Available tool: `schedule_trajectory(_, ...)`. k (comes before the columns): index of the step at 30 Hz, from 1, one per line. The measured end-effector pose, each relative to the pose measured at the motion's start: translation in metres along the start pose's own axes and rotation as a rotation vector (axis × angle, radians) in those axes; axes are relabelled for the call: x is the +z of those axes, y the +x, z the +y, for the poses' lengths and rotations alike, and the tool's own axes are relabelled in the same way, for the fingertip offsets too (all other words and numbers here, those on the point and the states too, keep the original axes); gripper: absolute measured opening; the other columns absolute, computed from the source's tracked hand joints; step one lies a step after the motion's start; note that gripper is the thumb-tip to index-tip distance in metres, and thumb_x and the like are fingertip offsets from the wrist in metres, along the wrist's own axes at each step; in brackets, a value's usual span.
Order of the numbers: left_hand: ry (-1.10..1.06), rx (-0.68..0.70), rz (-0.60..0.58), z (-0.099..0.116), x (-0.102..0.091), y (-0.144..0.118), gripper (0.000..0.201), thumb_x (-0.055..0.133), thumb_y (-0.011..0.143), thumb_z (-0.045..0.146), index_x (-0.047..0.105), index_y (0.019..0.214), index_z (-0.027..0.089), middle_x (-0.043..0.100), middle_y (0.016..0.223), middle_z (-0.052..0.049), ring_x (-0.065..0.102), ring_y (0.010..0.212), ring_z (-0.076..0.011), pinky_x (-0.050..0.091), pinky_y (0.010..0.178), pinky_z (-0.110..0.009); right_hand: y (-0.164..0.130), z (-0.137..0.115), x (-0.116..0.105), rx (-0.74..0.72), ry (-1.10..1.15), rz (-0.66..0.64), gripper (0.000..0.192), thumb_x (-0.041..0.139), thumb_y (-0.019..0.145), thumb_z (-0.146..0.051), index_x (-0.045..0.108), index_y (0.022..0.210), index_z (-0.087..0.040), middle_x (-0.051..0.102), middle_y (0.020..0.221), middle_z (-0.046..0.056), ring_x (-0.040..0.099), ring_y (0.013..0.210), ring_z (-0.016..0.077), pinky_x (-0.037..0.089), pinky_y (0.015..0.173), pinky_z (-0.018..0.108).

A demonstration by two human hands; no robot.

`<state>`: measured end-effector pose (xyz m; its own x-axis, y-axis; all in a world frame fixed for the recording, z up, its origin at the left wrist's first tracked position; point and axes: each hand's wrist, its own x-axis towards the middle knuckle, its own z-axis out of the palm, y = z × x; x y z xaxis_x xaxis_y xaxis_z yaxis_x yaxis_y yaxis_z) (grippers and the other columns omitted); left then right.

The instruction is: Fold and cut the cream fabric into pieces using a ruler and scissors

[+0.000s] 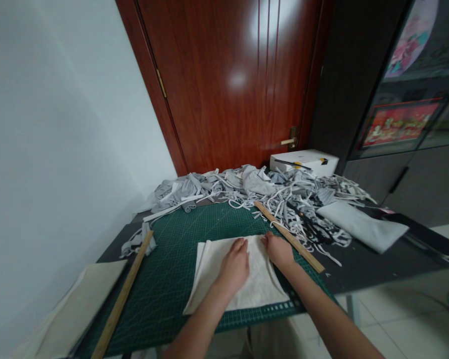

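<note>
A folded cream cloth lies on the green cutting mat in front of me. Its left side shows stacked layers with a narrow fold. My left hand rests flat on the upper middle of the cloth, its fingers stretched out and pointing away from me. At the cloth's far right corner, my right hand has its fingers bent in against the edge, apparently pinching it. The right hand's fingertips are partly hidden.
Wooden rulers lie at the mat's left and right. A heap of grey and white fabric scraps lines the back, near black scissors and a white box. Folded cream fabric sits left; a pale grey piece right.
</note>
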<state>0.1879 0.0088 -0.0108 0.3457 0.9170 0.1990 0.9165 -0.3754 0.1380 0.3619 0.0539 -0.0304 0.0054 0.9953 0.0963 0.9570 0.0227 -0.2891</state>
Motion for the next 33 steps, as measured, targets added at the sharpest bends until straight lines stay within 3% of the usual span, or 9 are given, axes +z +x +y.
schedule_trajectory(3,-0.004,-0.025,-0.053,0.01,0.027,-0.007,0.052,0.034,0.096,0.038,0.037,0.144,0.019,0.031,0.152,-0.008,0.023,0.14,-0.0291,0.02,0.113,-0.05,-0.001,-0.002,-0.009,0.0,0.016,0.041,0.025,0.041,0.094,-0.025,0.059,0.104,-0.01,0.07,0.092,0.018,0.069,0.086,0.0281,0.052,0.07,0.034)
schedule_trajectory(6,0.027,-0.058,-0.04,0.006,0.037,-0.012,0.053,0.036,0.094,0.046,0.032,0.145,0.034,0.022,0.155,-0.001,0.012,0.142,-0.0347,0.01,0.11,-0.063,-0.013,-0.022,-0.017,-0.02,0.026,0.131,0.034,0.039,0.093,-0.017,0.052,0.122,-0.006,0.059,0.121,0.023,0.059,0.11,0.0299,0.049,0.086,0.037)
schedule_trajectory(10,0.056,-0.061,-0.093,0.005,0.041,-0.008,0.059,0.046,0.09,0.036,0.032,0.146,0.027,0.03,0.152,-0.01,0.016,0.14,-0.0404,0.01,0.108,-0.067,-0.044,-0.071,-0.007,-0.213,0.211,0.181,0.043,0.031,0.094,-0.016,0.046,0.134,-0.01,0.05,0.138,0.014,0.044,0.129,0.0201,0.035,0.106,0.03)
schedule_trajectory(13,0.064,-0.046,-0.096,0.006,0.047,-0.003,0.051,0.04,0.092,0.022,0.039,0.143,0.027,0.035,0.149,-0.008,0.022,0.139,-0.0366,0.011,0.112,-0.061,-0.062,-0.091,0.012,-0.285,0.405,0.122,0.045,0.032,0.095,-0.024,0.05,0.134,-0.011,0.049,0.141,0.013,0.039,0.133,0.0249,0.032,0.109,0.041)
schedule_trajectory(18,0.067,-0.079,-0.1,-0.019,0.036,-0.01,0.051,0.029,0.096,0.021,0.031,0.146,0.014,0.026,0.153,-0.01,0.023,0.141,-0.0253,0.021,0.114,-0.046,-0.06,-0.066,0.026,-0.278,0.386,0.026,0.056,0.025,0.098,-0.036,0.042,0.139,-0.002,0.04,0.146,0.018,0.031,0.138,0.0255,0.023,0.114,0.041)
schedule_trajectory(22,0.201,-0.357,-0.092,-0.061,0.012,-0.03,0.057,0.026,0.097,0.041,0.03,0.146,0.011,0.022,0.153,-0.011,0.02,0.141,-0.0304,0.022,0.11,-0.056,-0.058,-0.044,0.024,-0.279,0.179,-0.002,0.059,0.031,0.095,-0.042,0.038,0.142,-0.006,0.032,0.15,0.016,0.022,0.141,0.0294,0.016,0.115,0.046)
schedule_trajectory(26,0.244,-0.422,-0.118,-0.091,0.002,-0.049,0.055,0.024,0.098,0.038,0.027,0.147,0.014,0.02,0.154,-0.01,0.021,0.141,-0.0284,0.023,0.107,-0.06,-0.061,-0.027,0.023,-0.209,0.092,-0.008,0.068,0.03,0.093,-0.057,0.032,0.146,-0.013,0.023,0.153,0.014,0.019,0.142,0.0311,0.016,0.112,0.054)
schedule_trajectory(29,0.264,-0.411,-0.1,-0.097,0.001,-0.054,0.052,0.025,0.098,0.034,0.029,0.147,0.017,0.025,0.153,-0.01,0.024,0.14,-0.0302,0.024,0.106,-0.062,-0.063,-0.01,0.021,-0.259,0.062,-0.04,0.063,0.027,0.095,-0.054,0.031,0.146,-0.017,0.023,0.154,0.009,0.02,0.142,0.0268,0.017,0.113,0.052)
schedule_trajectory(33,0.3,-0.307,0.07,-0.085,-0.008,-0.058,0.048,0.034,0.095,0.026,0.039,0.143,0.019,0.031,0.151,-0.011,0.024,0.139,-0.0353,0.022,0.106,-0.064,-0.064,0.009,0.018,-0.303,0.038,-0.048,0.058,0.029,0.095,-0.049,0.033,0.145,-0.02,0.027,0.153,0.006,0.023,0.141,0.0264,0.018,0.113,0.053)
